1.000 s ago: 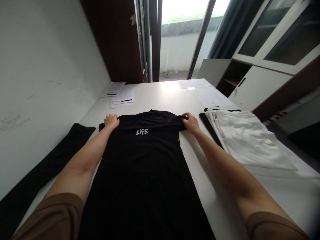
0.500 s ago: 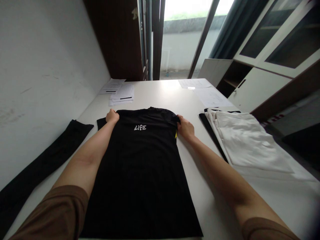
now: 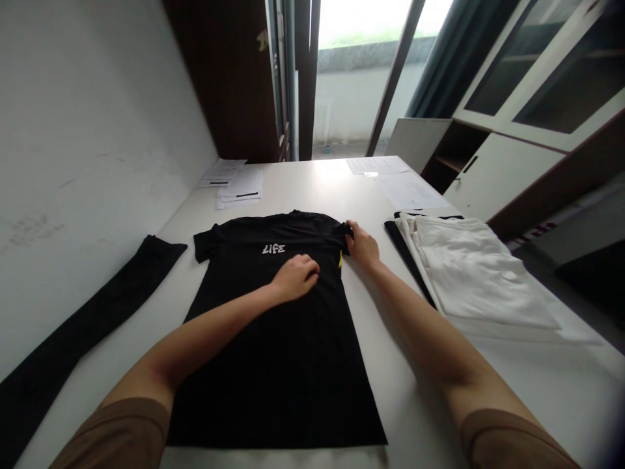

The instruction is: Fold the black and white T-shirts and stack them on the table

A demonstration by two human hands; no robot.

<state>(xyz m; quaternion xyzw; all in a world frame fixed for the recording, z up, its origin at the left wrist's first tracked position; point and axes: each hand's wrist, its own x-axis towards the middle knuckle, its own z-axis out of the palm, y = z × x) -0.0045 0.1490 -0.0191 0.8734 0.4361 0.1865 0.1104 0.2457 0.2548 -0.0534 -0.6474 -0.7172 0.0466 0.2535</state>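
We see the black T-shirt (image 3: 278, 378) lying flat mid-table on the white table (image 3: 303, 185), neck end far, hem near, white lettering (image 3: 273, 249) toward the far end. Left hand (image 3: 295, 279) differs most: half a second ago it grips the far left shoulder; now it's off there and over the shirt's upper middle, right of centre, fingers loosely curled. We can't tell if it pinches cloth. Left sleeve (image 3: 207, 245) now lies spread out, uncovered. Right hand (image 3: 362, 246) still grasps the right sleeve (image 3: 344, 234), near the same spot as before; yellow patch (image 3: 340, 259) shows just beside it. One second ago the hem is out of frame; now we get all of it. Black garment (image 3: 97, 312) at left and folded white garment (image 3: 483, 270) at right look unchanged.
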